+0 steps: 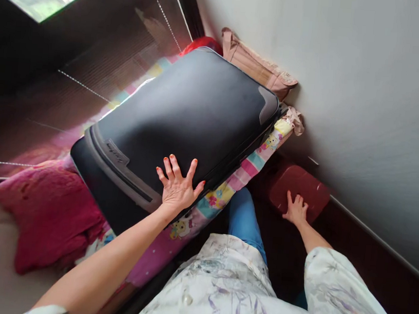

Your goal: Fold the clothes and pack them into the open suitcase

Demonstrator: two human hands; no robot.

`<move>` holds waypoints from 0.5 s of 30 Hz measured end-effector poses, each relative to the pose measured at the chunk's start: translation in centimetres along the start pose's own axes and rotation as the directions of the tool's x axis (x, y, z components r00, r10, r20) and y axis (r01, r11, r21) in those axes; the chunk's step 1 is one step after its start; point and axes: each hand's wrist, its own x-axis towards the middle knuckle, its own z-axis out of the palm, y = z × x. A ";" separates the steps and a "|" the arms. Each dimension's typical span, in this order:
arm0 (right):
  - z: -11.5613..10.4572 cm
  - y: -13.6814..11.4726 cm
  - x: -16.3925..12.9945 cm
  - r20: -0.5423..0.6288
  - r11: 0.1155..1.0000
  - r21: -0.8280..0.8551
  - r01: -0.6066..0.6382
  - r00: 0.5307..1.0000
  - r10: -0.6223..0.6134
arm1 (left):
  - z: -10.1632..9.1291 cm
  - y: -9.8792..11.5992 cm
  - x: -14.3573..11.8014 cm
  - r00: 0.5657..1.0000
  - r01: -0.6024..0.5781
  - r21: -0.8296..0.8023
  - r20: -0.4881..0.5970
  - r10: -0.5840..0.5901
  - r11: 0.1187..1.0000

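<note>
Presently the closed black suitcase (183,120) is steadied flat on the patterned mattress (224,190) by the left hand (178,187), fingers spread, while the right hand (296,209) rests, apparently open, on a maroon stool (302,187).

The black suitcase (187,111) has a smooth, matt shell with a moulded plastic trim. Beneath it lies a soft printed cloth sheet (224,190), beside a fuzzy red pillow (50,211). The dark red stool (298,187) looks like smooth plastic.
</note>
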 end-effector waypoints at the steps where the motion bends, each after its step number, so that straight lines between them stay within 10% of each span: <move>1: 0.4 -0.1 -1.4 0.007 0.998 -0.039 0.049 0.999 -0.049 | 0.0 0.0 0.0 1.000 -0.003 -0.010 0.001 0.003 1.000; 7: 1.5 -2.4 -7.5 0.097 0.967 -0.027 0.254 0.963 -0.250 | 0.0 -0.1 0.1 1.000 0.007 -0.063 0.009 -0.006 0.998; 15: 0.0 -4.2 -5.6 0.272 0.959 0.227 0.170 0.934 -0.230 | -0.4 -0.1 0.1 1.000 -0.007 -0.117 0.019 0.009 0.993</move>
